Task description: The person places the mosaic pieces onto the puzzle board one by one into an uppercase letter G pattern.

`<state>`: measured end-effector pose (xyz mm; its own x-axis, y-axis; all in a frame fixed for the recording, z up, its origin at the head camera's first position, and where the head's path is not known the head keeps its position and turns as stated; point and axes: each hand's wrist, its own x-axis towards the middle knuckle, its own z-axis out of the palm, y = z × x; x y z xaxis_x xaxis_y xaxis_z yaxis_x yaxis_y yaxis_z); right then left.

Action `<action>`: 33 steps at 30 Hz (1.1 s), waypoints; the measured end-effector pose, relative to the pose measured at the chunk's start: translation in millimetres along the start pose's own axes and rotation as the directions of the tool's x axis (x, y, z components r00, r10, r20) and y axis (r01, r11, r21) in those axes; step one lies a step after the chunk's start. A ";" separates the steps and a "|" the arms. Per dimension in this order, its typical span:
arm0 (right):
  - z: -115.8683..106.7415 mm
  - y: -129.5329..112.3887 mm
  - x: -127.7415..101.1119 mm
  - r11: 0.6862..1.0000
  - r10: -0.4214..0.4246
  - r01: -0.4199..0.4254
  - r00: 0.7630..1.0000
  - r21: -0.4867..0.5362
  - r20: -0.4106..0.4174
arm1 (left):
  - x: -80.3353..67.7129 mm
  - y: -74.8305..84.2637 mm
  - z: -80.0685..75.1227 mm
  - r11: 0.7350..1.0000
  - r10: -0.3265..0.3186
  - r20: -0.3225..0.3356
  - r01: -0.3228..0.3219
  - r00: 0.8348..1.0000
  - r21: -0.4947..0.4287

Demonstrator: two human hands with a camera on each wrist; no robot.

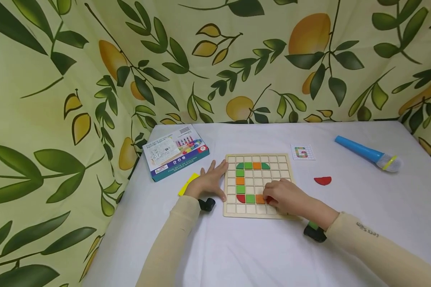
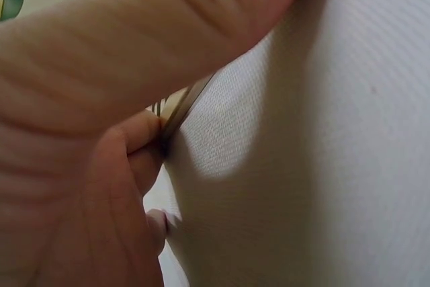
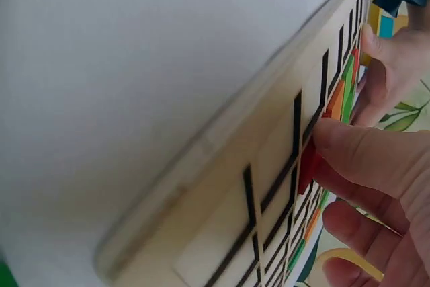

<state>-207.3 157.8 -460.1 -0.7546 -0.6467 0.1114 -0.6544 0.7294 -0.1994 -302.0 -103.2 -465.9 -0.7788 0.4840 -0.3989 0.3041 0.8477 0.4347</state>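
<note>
A wooden grid board (image 1: 253, 157) lies on the table, bearing a C-shaped run of coloured tiles. Dark green rounded tiles (image 1: 265, 166) mark the ends of its top row; light green squares (image 1: 240, 173) and orange squares (image 1: 240, 181) run between and down. A red rounded tile (image 1: 240, 198) fills the lower left corner. My right hand (image 1: 289, 197) pinches another red tile (image 3: 308, 162) against the board, beside the bottom orange square. With fingers and thumb spread, my left hand (image 1: 209, 182) touches the board's left edge; its fingertips are partly hidden in the left wrist view.
A pattern card (image 1: 303, 152) and a loose red half-round tile (image 1: 323, 181) lie right of the board. Farther right is a blue toy microphone (image 1: 366, 153). A printed box (image 1: 176, 151) sits back left, and a yellow piece (image 1: 186, 186) lies partly under my left hand.
</note>
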 end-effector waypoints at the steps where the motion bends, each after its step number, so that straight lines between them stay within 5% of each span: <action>1: 0.3 -0.1 -0.3 1.000 0.006 -0.006 1.000 0.008 -0.009 | 0.0 0.5 -0.2 1.000 -0.002 0.000 0.002 1.000 0.000; 11: -7.5 14.9 -12.6 0.996 0.040 -0.031 0.994 0.080 -0.105 | -0.7 1.3 4.2 1.000 -0.018 0.000 0.018 1.000 -0.018; 18: -33.7 39.0 -46.2 0.955 0.293 -0.285 0.949 0.079 -0.116 | -3.9 1.9 4.6 1.000 -0.026 -0.004 0.026 1.000 -0.011; 23: -40.9 37.2 -77.3 0.913 0.398 -0.395 0.917 0.105 -0.018 | -5.3 2.8 1.3 1.000 -0.021 -0.011 0.021 1.000 -0.015; 26: -35.9 32.9 -94.9 0.921 0.368 -0.372 0.928 0.114 0.056 | -4.6 3.4 0.2 1.000 -0.017 -0.012 0.017 1.000 -0.014; 33: -19.6 25.2 -120.5 0.993 0.092 -0.097 0.993 0.066 0.075 | -1.5 1.6 0.1 1.000 -0.016 -0.017 0.016 1.000 -0.008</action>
<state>-133.7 258.5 -459.5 -0.8062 -0.5913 0.0196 -0.5733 0.7726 -0.2727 -300.3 -102.5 -464.6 -0.7925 0.4669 -0.3924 0.2876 0.8535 0.4346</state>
